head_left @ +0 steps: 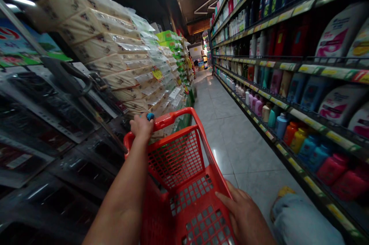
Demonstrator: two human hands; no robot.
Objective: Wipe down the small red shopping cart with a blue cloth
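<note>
A red plastic shopping cart [211, 160] with grid-patterned panels stands directly in front of me. My left hand [141, 126] is closed around the far end of its handle, at the left, close to a small blue piece [150, 116] on the bar. My right hand [242, 210] grips the cart's right rim near me, the thumb on the inner side and the other fingers partly hidden behind the edge. Through the cart's slatted floor the grey tiles show.
Shelves [276, 103] of shampoo and colourful bottles line the right side. Stacked tissue packs [115, 57] and dark boxed goods [43, 122] rise close on the left. A grey tiled aisle [221, 122] runs ahead. My leg [302, 218] shows at lower right.
</note>
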